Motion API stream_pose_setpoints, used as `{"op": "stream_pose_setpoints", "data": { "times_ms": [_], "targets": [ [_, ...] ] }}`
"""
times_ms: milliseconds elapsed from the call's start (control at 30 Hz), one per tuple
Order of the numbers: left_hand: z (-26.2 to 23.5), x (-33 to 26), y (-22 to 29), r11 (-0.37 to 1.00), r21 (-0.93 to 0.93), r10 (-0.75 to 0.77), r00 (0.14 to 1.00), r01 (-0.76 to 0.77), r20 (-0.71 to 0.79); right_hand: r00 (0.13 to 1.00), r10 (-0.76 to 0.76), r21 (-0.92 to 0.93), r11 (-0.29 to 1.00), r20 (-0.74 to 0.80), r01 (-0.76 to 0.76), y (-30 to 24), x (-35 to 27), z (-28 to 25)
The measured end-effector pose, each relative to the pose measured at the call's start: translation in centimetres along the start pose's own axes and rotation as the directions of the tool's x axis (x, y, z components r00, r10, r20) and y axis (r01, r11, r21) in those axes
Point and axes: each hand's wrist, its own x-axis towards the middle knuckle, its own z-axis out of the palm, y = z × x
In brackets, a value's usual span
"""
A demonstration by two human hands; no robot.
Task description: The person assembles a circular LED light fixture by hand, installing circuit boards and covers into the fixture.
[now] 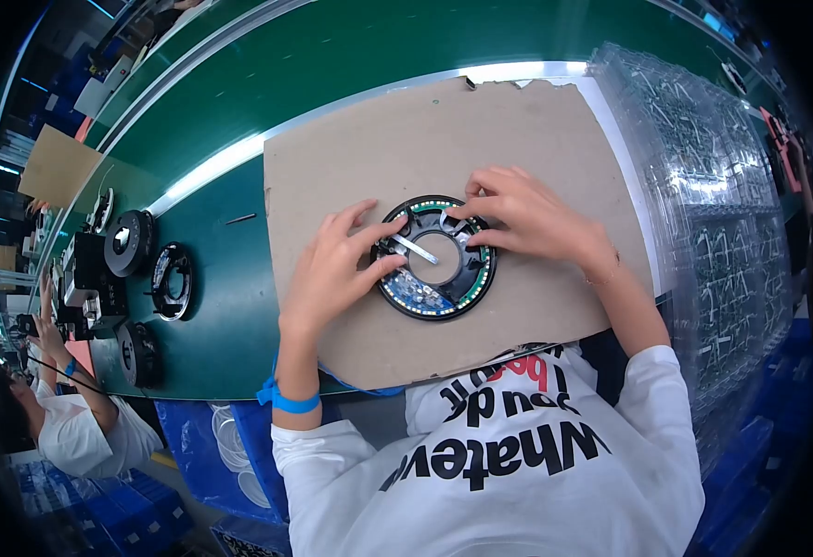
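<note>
A round black housing (483, 283) lies on the cardboard, with a wide hole in its middle. Along its rim runs a green circuit board dotted with small pale LEDs. A flat white ribbon cable (416, 249) slants from its left side over the hole. My left hand (330, 265) grips the housing's left side, index finger above the cable's end and thumb below it. My right hand (529, 218) bends over the upper right of the ring, its thumb and index finger on the housing beside a small white strip (445, 219). The fingers hide parts of the rim.
Cardboard (351, 167) covers the green table (225, 269) before me. Clear trays of circuit boards (717, 278) are stacked on the right. Black round parts (173, 281) stand on the left, near a thin dark stick (240, 219). A co-worker (82, 418) sits at far left.
</note>
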Motion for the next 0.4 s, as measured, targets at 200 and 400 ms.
{"op": "stream_pose_setpoints", "data": {
  "times_ms": [200,400],
  "targets": [
    [1.7,0.1,-0.4,0.996,-0.091,-0.002,0.995,-0.008,-0.101,0.988,0.153,-0.038,0.988,0.016,-0.153,-1.3,-0.7,-0.2],
    [4.5,-1.8,2.9,0.985,-0.142,0.06,0.961,-0.102,-0.271,0.896,0.397,0.114,0.899,0.199,-0.424,-1.7,-0.6,-0.4]
  ]
}}
